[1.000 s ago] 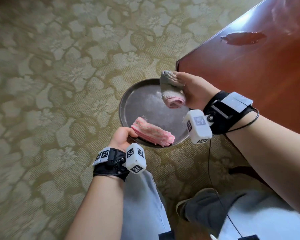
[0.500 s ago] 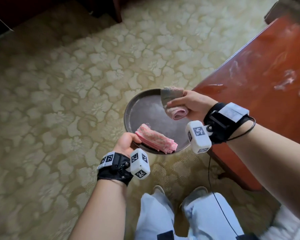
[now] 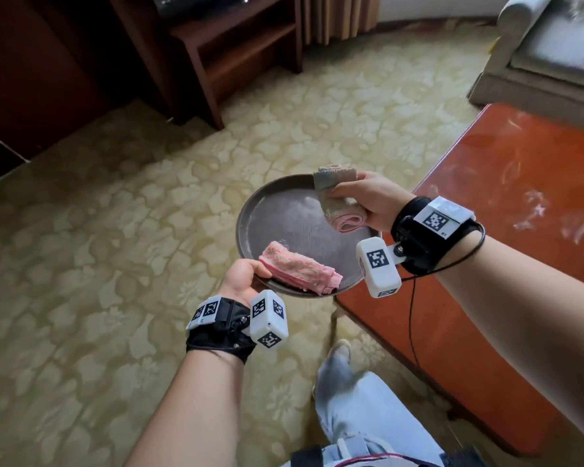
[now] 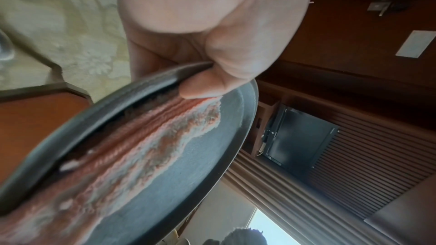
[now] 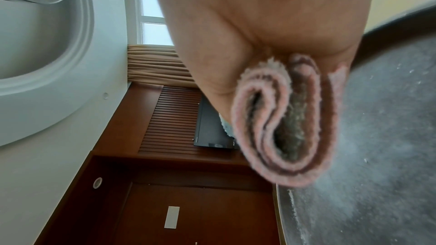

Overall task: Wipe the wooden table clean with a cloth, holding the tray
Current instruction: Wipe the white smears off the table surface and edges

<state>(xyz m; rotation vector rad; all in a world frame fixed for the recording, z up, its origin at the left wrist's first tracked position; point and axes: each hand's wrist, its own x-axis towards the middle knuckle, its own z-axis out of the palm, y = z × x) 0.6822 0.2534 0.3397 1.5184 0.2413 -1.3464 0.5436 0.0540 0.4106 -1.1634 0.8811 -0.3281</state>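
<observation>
My left hand (image 3: 246,276) grips the near rim of a round dark tray (image 3: 285,219), thumb on top (image 4: 205,88), holding it out over the carpet beside the table corner. A folded pink cloth (image 3: 299,267) lies on the tray's near side (image 4: 146,141). My right hand (image 3: 364,200) holds a second folded cloth (image 3: 338,200), pink and grey, over the tray's far right part; its rolled end (image 5: 283,128) hangs just above the dusty tray floor (image 5: 389,118). The red-brown wooden table (image 3: 506,203) stands at the right, with white smears on its top.
Patterned beige carpet (image 3: 115,264) covers the floor. A dark wooden shelf unit (image 3: 236,52) stands at the back left and a grey sofa (image 3: 547,52) at the back right. My legs in light trousers (image 3: 361,412) are below, next to the table's near edge.
The view has lifted and drawn back from the table, showing more of the room. Both hands keep their holds; the tray and the held cloth stay together off the table corner.
</observation>
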